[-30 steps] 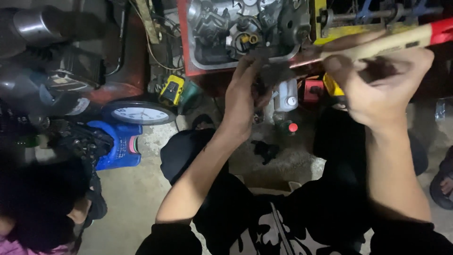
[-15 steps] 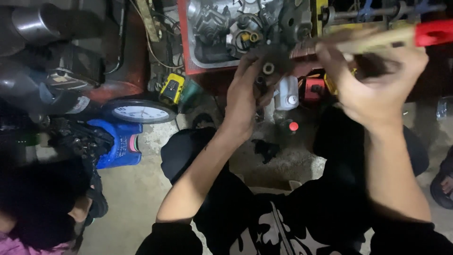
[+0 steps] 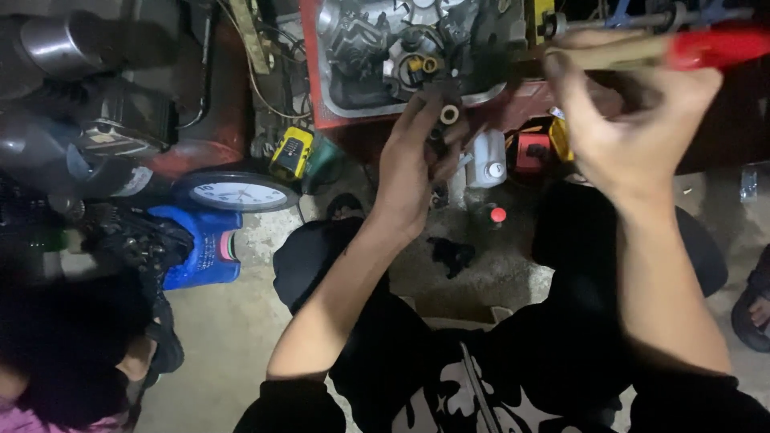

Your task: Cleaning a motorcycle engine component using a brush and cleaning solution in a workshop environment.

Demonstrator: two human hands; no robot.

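My left hand [image 3: 413,164] grips a small dark metal part [image 3: 445,120] with a pale round bushing at its top, held just below an opened engine [image 3: 401,48] in a red frame. My right hand [image 3: 634,120] is closed around a tool with a pale shaft and a red handle [image 3: 714,46], raised at the upper right and lying roughly level. The tool's working end is hidden behind my fingers. Both forearms reach up from my dark-clothed lap.
A round white wall clock [image 3: 237,192] lies on the concrete floor beside a blue plastic container [image 3: 200,244] and a yellow device [image 3: 290,152]. A white bottle [image 3: 487,158] and a red cap [image 3: 498,214] sit under the engine. Dark machine parts crowd the left.
My right hand has lifted the red-handled tool higher and levelled it. My left hand has shifted slightly up with the dark part, closer to the engine.
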